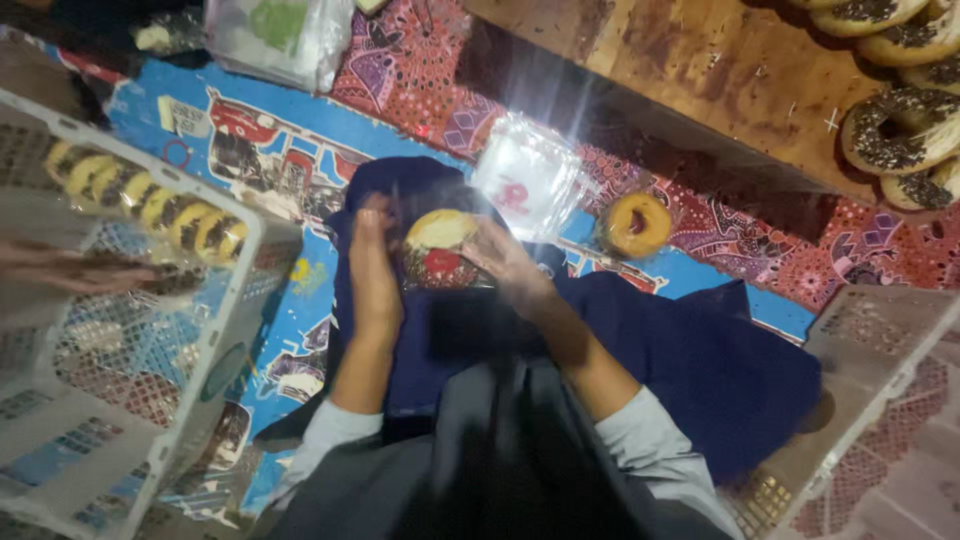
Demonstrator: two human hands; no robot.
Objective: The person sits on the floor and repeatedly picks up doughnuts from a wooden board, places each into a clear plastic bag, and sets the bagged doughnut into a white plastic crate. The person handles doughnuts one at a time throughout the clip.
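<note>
Doughnuts (150,205) wrapped in clear plastic stand in a row inside the white plastic crate (215,330), well left of the bagged doughnut (438,250). Another person's hand (70,268) reaches in at the crate's far left. Touching the bagged doughnut's left side, the left hand (375,270) has its fingers stretched nearly straight along the wrapper. On its right side the right hand (505,262) curls its fingers around the bag, gripping it. Right of it lie a stack of clear bags (530,178), 1 yellow-glazed doughnut (638,224), then sprinkled doughnuts (900,130) on a wooden board (720,80).
</note>
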